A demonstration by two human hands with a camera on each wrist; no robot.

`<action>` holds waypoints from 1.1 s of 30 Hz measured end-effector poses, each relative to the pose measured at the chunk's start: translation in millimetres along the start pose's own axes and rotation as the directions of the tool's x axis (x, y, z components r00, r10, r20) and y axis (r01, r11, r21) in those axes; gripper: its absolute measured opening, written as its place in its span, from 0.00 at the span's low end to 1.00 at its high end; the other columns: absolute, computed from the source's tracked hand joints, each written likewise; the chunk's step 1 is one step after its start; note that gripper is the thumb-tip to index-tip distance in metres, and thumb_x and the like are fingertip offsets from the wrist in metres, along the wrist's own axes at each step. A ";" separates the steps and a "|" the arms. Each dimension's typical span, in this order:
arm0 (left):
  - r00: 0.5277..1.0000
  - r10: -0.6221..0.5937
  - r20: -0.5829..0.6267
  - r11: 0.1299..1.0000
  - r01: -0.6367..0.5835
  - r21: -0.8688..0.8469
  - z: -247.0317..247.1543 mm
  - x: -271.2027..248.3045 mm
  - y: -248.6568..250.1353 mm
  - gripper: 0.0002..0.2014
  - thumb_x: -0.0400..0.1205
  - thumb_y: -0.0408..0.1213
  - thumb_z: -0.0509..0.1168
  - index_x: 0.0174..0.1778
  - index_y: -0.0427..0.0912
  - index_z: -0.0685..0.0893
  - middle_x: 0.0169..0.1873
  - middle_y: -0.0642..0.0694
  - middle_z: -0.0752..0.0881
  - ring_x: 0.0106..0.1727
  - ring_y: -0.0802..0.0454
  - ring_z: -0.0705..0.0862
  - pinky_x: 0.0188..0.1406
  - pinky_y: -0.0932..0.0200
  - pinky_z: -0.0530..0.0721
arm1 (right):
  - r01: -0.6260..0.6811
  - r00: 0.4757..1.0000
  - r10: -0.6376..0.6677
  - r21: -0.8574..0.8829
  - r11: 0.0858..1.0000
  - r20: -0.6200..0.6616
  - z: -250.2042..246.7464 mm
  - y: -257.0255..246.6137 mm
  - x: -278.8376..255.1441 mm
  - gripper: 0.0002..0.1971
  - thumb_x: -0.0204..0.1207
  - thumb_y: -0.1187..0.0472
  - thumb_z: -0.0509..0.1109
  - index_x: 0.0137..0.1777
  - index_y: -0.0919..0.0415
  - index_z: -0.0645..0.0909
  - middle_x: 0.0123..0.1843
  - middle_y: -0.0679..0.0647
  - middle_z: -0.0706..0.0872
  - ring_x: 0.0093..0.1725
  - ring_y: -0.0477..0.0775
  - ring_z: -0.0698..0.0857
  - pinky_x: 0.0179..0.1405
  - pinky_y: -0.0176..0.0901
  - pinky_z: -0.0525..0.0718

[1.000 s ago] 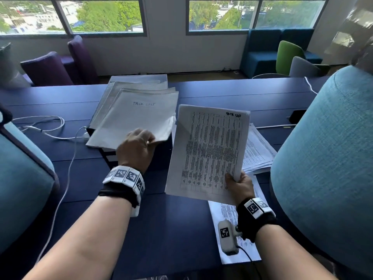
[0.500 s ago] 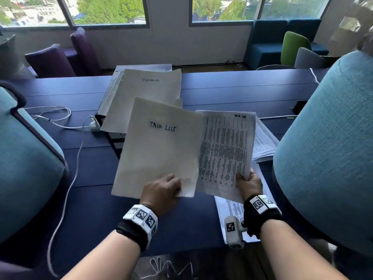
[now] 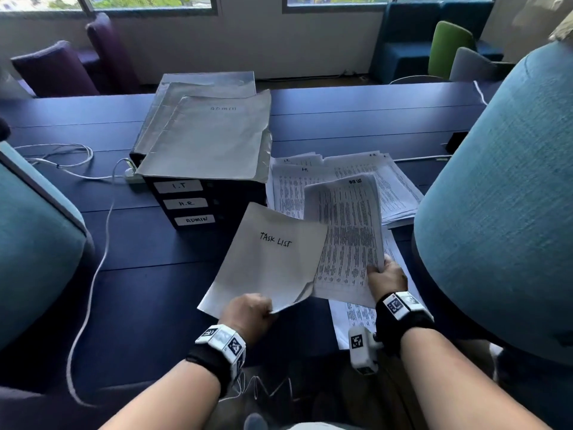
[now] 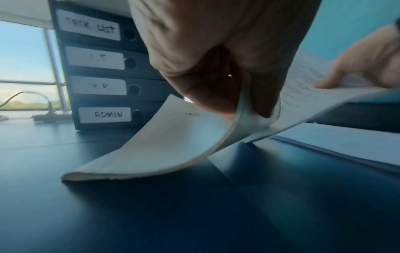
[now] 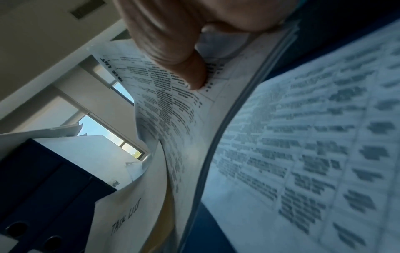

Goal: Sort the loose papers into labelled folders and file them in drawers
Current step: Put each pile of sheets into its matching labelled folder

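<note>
Over blue table (image 3: 148,293), left fingers (image 4: 218,95) pinch TASK LIST folder's (image 3: 273,259) near edge.

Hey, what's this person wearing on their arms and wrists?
Bare forearms, no sleeves. Each wrist has a black strap with white blocks printed with black square markers: left wrist band, right wrist band. A white camera unit with a marker hangs under the right wrist.
</note>
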State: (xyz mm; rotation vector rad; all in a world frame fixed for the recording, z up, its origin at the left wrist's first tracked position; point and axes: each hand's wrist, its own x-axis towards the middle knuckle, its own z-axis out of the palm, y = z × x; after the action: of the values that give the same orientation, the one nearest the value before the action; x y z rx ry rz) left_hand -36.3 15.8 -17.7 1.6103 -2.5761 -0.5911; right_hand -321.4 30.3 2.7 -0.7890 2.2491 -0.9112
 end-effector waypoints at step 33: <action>0.938 -0.342 -0.051 0.276 0.048 -0.960 -36.7 1.3 12.7 0.17 0.81 0.25 0.67 0.27 0.38 0.74 0.39 0.45 0.85 0.32 0.64 0.83 0.34 0.70 0.80 | 0.221 0.958 -0.196 0.101 0.970 -0.211 -12.1 -49.2 5.3 0.13 0.81 0.57 0.65 0.62 0.60 0.80 0.53 0.59 0.88 0.51 0.61 0.87 0.54 0.45 0.83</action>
State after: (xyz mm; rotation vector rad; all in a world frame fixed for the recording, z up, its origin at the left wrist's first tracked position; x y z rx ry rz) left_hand -39.1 8.8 20.4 1.3209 -1.2032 -1.4606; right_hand -318.4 2.5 45.2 -0.9267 2.2811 -1.2681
